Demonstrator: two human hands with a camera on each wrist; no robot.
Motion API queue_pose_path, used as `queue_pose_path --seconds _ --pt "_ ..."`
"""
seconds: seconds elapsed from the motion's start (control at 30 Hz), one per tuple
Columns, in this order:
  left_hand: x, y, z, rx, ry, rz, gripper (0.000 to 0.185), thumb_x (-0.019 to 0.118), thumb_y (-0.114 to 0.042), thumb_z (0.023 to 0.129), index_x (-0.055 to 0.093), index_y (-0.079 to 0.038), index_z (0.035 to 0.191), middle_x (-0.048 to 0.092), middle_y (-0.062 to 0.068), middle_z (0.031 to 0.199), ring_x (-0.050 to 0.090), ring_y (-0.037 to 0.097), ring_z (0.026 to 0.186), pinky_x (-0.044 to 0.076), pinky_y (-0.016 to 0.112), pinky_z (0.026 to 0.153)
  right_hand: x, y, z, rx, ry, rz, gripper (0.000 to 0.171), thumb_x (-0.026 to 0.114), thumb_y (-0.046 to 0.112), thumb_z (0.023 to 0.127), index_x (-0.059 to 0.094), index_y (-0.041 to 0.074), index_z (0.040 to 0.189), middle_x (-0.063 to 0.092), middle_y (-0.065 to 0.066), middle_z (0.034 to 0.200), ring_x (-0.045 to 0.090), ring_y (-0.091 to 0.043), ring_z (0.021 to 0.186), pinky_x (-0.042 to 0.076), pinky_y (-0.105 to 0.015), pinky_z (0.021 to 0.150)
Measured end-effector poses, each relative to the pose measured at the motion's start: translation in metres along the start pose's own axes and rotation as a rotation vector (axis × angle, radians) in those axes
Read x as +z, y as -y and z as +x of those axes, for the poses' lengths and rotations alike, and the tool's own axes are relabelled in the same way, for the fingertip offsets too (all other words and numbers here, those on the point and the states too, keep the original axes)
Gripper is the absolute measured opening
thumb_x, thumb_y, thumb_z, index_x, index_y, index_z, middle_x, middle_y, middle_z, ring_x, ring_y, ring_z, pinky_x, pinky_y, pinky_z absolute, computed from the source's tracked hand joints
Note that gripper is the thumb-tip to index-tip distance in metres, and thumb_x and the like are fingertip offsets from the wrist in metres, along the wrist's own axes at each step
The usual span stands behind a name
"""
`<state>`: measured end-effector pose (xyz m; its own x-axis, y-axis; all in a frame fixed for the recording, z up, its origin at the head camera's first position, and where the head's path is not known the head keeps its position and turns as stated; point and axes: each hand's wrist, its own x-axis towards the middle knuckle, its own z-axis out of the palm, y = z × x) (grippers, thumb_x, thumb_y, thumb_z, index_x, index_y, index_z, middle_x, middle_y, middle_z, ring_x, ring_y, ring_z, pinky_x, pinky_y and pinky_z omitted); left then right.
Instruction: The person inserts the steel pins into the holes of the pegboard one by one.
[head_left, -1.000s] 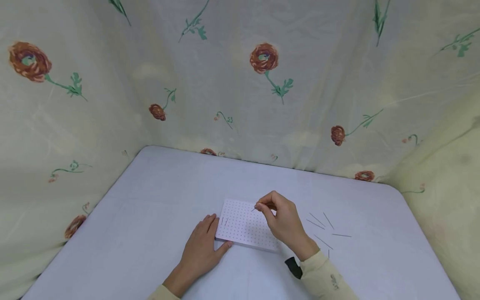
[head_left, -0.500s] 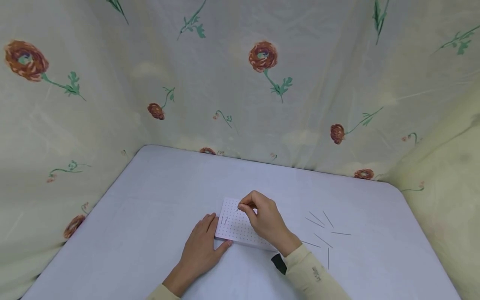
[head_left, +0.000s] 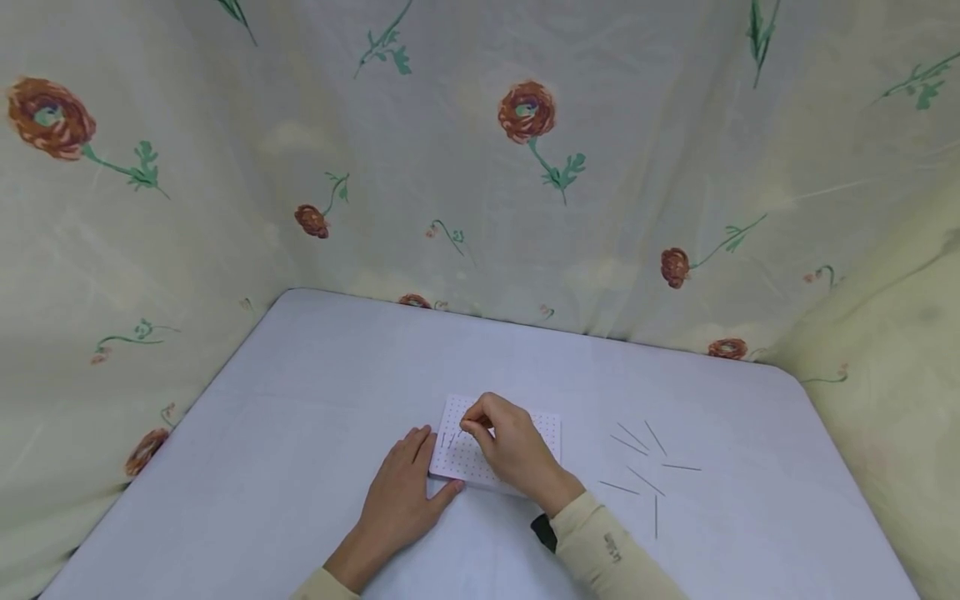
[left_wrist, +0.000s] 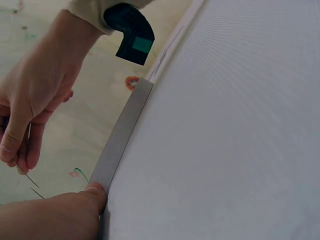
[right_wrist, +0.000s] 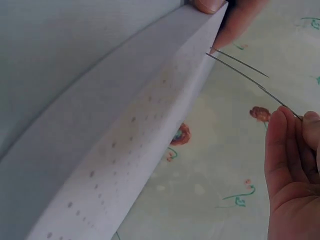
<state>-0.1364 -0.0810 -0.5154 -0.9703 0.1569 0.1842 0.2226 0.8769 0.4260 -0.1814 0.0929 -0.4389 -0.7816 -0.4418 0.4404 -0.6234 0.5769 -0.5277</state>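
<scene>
Head view: dotted board lies near the desk's front edge, centre. Left hand rests flat, fingers straight, against the board's left edge. Right hand pinches a pin over the board's left part. Loose pins lie right of the board.

Left wrist view: thumb presses the board's edge.

Right wrist view: pin tip at the board, probably entering a hole.

Floral curtain behind white table
</scene>
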Motion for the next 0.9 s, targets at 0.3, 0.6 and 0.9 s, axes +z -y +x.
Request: queue_pose_path --seconds 0.3,0.6,0.9 --pt "-0.001 0.0 -0.001 0.005 0.002 -0.013 0.081 0.059 -0.059 0.084 0.041 -0.005 0.141 0.039 0.012 0.149 0.031 0.029 0.141 0.027 0.046 0.116 0.009 -0.003 -0.001 0.037 0.077 -0.017 0.006 0.063 0.013 0.091 0.056 0.014 0.09 0.063 0.007 0.086 0.062 -0.004 0.08 0.054 -0.017 0.07" --pt "-0.001 0.0 0.0 0.022 -0.019 -0.006 0.08 0.059 -0.058 0.084 0.042 -0.005 0.14 0.04 0.013 0.147 0.033 0.029 0.14 0.029 0.046 0.116 0.017 -0.007 -0.002 0.048 0.104 -0.057 0.007 0.063 0.014 0.091 0.056 0.014 0.089 0.062 0.007 0.085 0.057 -0.002 0.075 0.052 -0.016 0.067" --pt "-0.003 -0.002 -0.001 0.025 -0.029 -0.008 0.079 0.06 -0.058 0.084 0.043 -0.005 0.14 0.041 0.013 0.147 0.034 0.03 0.14 0.03 0.046 0.115 0.02 -0.009 -0.003 0.071 0.124 -0.075 0.007 0.063 0.016 0.09 0.057 0.015 0.087 0.061 0.008 0.082 0.054 -0.002 0.071 0.049 -0.014 0.063"
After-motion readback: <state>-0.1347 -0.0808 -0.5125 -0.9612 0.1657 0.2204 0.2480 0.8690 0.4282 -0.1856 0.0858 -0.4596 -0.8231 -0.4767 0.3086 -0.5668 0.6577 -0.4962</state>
